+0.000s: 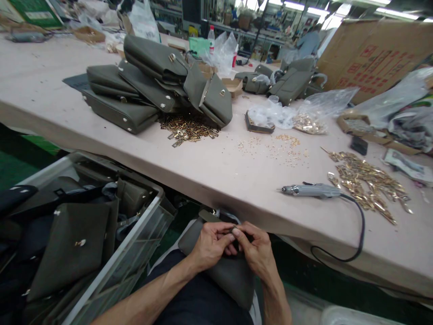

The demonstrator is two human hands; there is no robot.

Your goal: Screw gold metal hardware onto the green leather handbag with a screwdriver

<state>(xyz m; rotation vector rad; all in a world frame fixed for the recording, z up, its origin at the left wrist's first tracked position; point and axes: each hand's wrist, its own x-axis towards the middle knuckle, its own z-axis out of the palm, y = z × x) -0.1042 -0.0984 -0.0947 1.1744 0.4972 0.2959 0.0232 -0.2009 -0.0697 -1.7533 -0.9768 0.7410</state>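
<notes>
Both hands are closed: left hand (212, 246) and right hand (256, 247) pinch small dark piece (233, 229) between fingertips, over olive-grey bag (233, 280) lying on lap (179, 291). Cannot tell if piece belongs to bag. Present step seems fine handwork; next move probably calls for steady grip, exact placing. Screwdriver-like tool (311, 190) lies on table (203, 169), apart from hands.

Olive-grey leather-look handbag (233, 276), smooth and plain-sided. Lying slantwise across lap (194, 300) at six o'clock, long axis roughly eleven to five. Small shiny metal fitting (214, 211) near twelve o'clock edge. Mid-body partly covered; opening unclear.
</notes>
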